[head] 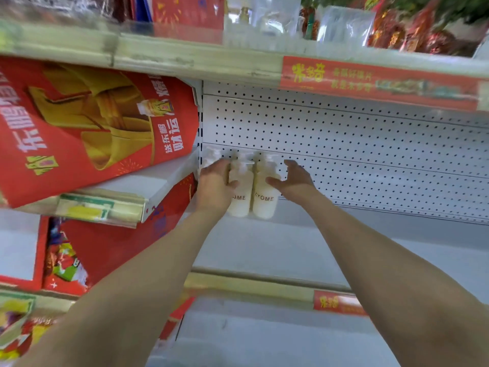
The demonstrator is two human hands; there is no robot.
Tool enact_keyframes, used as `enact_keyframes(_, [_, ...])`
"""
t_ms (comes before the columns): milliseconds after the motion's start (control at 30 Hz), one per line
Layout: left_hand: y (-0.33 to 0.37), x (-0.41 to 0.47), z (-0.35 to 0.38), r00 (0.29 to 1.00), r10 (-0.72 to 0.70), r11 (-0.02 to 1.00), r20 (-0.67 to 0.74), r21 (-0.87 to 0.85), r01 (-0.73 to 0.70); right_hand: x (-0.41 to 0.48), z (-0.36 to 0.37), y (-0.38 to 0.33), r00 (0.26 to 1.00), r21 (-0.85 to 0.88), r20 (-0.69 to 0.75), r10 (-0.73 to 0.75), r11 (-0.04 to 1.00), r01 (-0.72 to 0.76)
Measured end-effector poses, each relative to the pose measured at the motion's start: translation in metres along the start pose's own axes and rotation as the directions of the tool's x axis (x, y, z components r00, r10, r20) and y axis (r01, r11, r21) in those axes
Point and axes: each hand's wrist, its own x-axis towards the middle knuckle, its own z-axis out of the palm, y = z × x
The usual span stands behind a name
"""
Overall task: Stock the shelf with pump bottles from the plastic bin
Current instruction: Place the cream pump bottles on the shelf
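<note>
Two white pump bottles stand side by side at the back of the white shelf [264,247], against the pegboard wall. My left hand [213,188] grips the left pump bottle [240,205], thumb across its front and fingers over its shoulder. Another pump head [211,154] shows just behind that hand. My right hand [293,181] is spread beside the right pump bottle [264,202]; its thumb touches the bottle's front and its fingers stand off to the right. The plastic bin is out of view.
A large red gift box [92,128] fills the neighbouring bay at the left, close to my left hand. The shelf above [185,59] carries packets and a red price strip. The pegboard [370,154] stretches rightwards behind bare shelf. A lower shelf edge [251,287] lies below.
</note>
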Motion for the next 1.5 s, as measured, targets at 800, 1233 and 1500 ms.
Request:
enact_keyframes(800, [-0.081,-0.191,-0.223,0.98,-0.199,0.93,-0.02,0.312,0.195,-0.273,0.093,-0.113,0.964,-0.079,0.235,-0.127,0.986,0.149])
enact_keyframes(1233, [-0.221,-0.37,-0.173,0.603,-0.661,0.749,0.447,0.35,0.562,-0.347,0.245,-0.016,0.705,-0.232,0.639,0.306,0.951,-0.203])
enact_keyframes(1500, [-0.248,-0.383,-0.139,0.537,-0.707,0.707,0.461,0.446,0.549,-0.331,0.279,0.015,0.738,-0.332,0.54,0.405,0.908,-0.255])
